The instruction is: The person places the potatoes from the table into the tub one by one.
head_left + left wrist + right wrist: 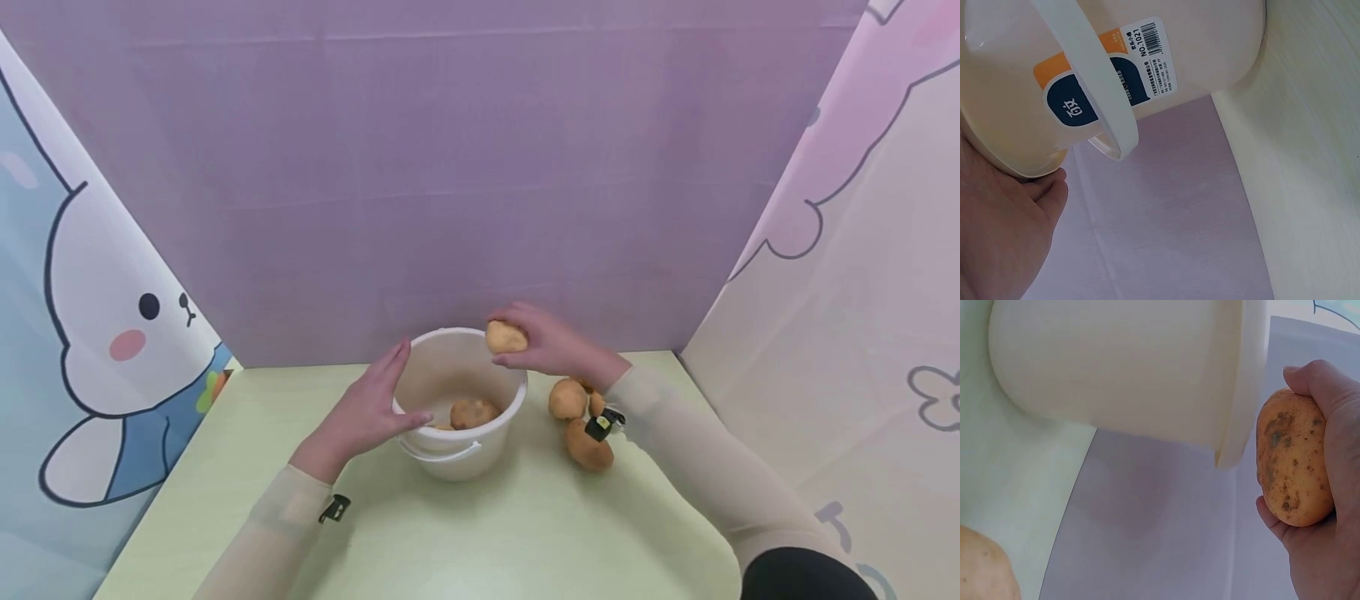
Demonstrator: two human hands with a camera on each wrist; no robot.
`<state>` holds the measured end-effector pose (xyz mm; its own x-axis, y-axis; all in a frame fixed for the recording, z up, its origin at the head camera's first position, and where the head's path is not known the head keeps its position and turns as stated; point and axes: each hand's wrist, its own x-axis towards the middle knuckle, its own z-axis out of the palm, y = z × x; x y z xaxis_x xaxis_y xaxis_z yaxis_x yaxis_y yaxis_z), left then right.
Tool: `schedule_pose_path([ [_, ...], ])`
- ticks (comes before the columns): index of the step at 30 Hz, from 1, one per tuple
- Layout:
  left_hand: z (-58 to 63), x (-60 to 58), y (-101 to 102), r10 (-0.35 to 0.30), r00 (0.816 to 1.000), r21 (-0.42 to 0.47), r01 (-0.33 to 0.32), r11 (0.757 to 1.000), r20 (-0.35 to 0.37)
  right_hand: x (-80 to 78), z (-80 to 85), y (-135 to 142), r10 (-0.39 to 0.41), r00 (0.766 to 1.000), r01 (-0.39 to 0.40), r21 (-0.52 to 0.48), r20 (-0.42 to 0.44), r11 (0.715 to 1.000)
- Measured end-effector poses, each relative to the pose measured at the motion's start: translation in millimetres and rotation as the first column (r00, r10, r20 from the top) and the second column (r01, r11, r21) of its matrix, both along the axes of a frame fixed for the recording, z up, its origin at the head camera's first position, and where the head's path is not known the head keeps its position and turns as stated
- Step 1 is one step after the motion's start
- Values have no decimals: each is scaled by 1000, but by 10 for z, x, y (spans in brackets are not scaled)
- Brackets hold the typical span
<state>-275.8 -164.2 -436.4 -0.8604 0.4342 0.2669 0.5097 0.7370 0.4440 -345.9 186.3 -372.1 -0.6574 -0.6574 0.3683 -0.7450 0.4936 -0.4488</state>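
The person's right hand (pixel 553 343) holds a potato (pixel 1294 459) just above the right side of the rim of a white bucket (pixel 482 461); the grip is curled closely round it, thumb opposite fingers. The left hand (pixel 363 412) holds the bucket's rim, its grip spread wide. From where I stand, an inner potato (pixel 474 413) shows inside the bucket; loose potatoes (pixel 567 400) lie to its right on the pale surface (pixel 450 542), partly hidden by the right wrist camera (pixel 600 425).
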Motion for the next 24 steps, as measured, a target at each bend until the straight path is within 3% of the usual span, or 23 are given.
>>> schedule_pose_path([
  [24, 11, 3, 16, -13, 1000, 9, 13, 1000, -14, -131, 17, -473, 121, 992, -117, 84, -43, 990],
])
